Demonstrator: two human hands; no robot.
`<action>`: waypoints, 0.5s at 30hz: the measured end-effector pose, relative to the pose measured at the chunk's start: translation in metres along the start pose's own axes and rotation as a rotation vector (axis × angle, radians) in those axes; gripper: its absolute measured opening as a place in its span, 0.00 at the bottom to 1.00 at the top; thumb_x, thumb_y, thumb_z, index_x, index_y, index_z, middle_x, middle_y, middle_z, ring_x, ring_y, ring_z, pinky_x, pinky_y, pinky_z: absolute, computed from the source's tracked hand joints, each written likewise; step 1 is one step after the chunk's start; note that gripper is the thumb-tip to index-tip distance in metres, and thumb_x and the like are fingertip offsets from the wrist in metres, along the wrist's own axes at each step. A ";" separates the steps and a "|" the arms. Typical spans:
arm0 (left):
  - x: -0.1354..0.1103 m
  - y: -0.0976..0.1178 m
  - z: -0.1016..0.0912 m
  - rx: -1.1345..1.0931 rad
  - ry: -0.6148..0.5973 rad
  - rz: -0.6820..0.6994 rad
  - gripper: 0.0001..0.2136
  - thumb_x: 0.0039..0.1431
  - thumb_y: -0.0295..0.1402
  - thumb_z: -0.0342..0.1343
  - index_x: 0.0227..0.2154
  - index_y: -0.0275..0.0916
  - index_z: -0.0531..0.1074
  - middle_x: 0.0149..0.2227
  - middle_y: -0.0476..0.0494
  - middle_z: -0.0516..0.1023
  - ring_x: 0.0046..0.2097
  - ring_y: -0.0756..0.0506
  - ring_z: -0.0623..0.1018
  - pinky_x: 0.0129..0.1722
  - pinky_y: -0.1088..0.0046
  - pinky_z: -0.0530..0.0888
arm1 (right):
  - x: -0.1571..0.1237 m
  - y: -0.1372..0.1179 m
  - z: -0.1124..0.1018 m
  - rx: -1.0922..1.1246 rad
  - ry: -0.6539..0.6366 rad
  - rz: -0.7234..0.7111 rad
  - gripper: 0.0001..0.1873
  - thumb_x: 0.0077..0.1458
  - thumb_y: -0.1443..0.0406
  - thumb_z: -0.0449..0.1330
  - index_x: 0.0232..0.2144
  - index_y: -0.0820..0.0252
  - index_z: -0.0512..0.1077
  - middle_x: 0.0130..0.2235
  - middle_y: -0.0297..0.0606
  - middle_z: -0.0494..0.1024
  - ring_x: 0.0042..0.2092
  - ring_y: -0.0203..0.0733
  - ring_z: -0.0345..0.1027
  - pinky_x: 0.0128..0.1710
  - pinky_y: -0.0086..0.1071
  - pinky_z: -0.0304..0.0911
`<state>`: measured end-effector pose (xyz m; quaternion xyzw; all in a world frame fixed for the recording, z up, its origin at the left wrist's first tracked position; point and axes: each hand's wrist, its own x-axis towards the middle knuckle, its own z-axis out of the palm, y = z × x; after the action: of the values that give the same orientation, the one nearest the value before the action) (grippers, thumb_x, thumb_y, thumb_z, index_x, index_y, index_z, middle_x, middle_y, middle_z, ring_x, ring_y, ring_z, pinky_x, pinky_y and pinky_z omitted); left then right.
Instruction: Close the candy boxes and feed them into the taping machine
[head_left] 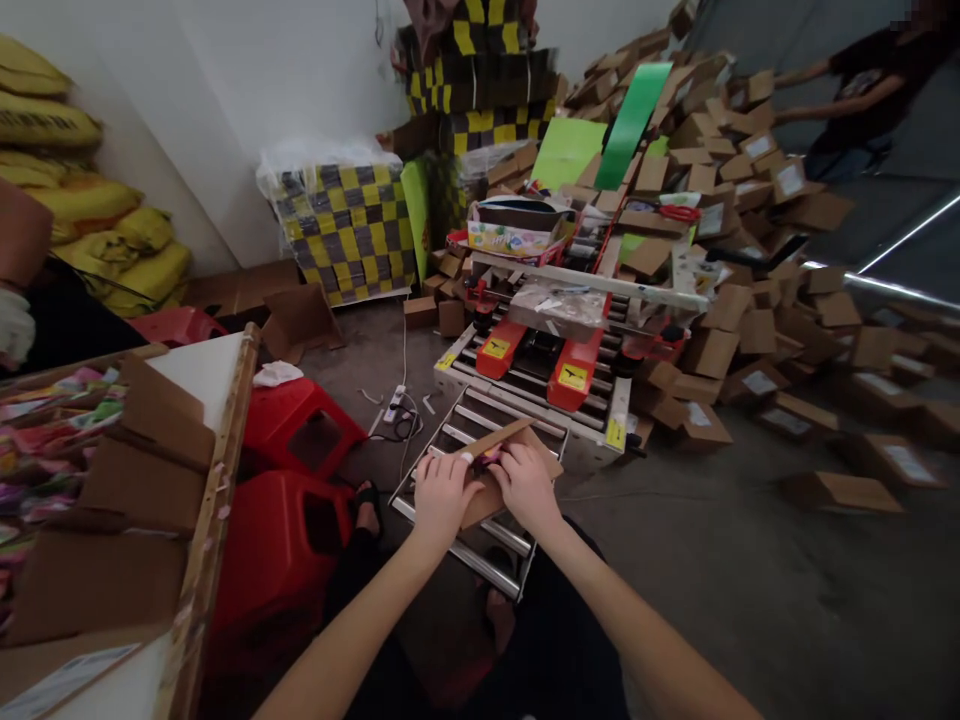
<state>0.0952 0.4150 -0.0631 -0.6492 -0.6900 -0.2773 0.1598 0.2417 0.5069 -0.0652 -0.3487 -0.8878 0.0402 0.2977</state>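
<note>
A small cardboard box (486, 505) lies tilted over the near rollers, its flaps partly raised. My left hand (444, 492) grips its left side, fingers curled over the edge and thumb pointing inward. On the other side, my right hand (528, 482) holds the box's right part, with fingertips at the opening. Something small and purple-pink (491, 457) shows between my hands inside the box; its kind is not clear. Beneath is a short roller conveyor (487, 570), which leads to a carton sealing machine (574, 375) with red side belts.
On the left, a table (217, 370) bears open cartons of colourful packets. Red plastic stools (281, 540) stand beside it. A big heap of boxes (720, 340) fills the right. A power strip (394, 403) and cables lie on the floor. Another person (870, 90) is at the back right.
</note>
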 end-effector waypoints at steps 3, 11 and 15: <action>-0.003 -0.003 0.003 -0.077 0.010 0.093 0.08 0.55 0.36 0.59 0.35 0.39 0.72 0.34 0.45 0.76 0.37 0.43 0.74 0.49 0.60 0.69 | 0.003 -0.006 0.004 -0.019 -0.079 0.011 0.14 0.58 0.67 0.53 0.22 0.62 0.72 0.30 0.45 0.74 0.40 0.51 0.63 0.44 0.46 0.60; 0.003 -0.011 0.010 -0.182 -0.101 0.084 0.07 0.57 0.37 0.56 0.33 0.40 0.74 0.52 0.41 0.73 0.47 0.41 0.73 0.46 0.62 0.73 | -0.017 -0.017 -0.013 0.190 0.295 0.223 0.15 0.57 0.58 0.57 0.43 0.62 0.68 0.44 0.47 0.71 0.48 0.47 0.64 0.49 0.43 0.63; -0.013 0.011 -0.006 -0.161 -0.211 -0.020 0.08 0.58 0.32 0.54 0.39 0.41 0.75 0.54 0.40 0.71 0.43 0.40 0.73 0.41 0.60 0.73 | -0.037 -0.033 -0.009 0.256 0.028 0.191 0.30 0.58 0.55 0.53 0.59 0.63 0.55 0.57 0.52 0.62 0.60 0.53 0.53 0.60 0.56 0.49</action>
<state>0.1068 0.4011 -0.0636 -0.6786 -0.6848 -0.2638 0.0311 0.2488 0.4564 -0.0670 -0.3911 -0.8341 0.1761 0.3469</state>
